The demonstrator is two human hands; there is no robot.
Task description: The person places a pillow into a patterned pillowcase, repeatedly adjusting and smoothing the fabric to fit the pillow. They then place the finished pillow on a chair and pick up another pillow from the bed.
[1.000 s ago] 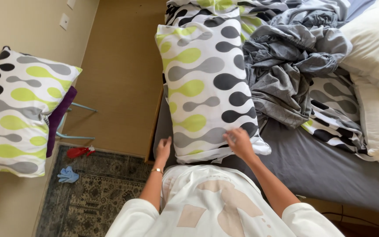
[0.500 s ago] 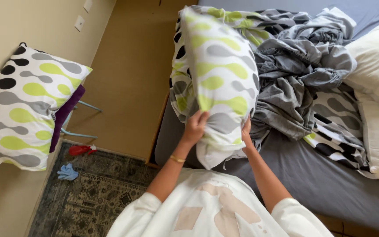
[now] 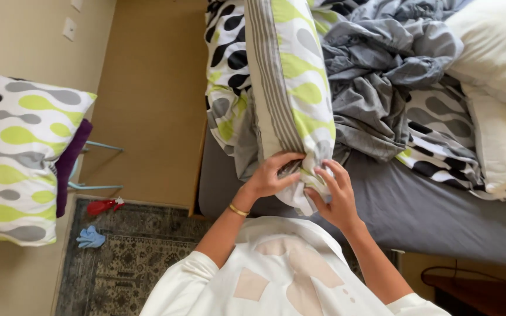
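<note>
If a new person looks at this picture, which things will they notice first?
First, the patterned pillow, standing on its edge on the bed at centre, with the left hand and right hand pinching its lower end. Next, a matching pillow at far left, and the crumpled grey bedding to the right.

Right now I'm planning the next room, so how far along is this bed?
Done: one patterned pillow sits cased on the chair at the left. In hand: the left hand and right hand pinch the open end of the pillow on the bed, its case bunched there. Left: the crumpled grey sheet lies unspread and the white pillows look bare.
</note>
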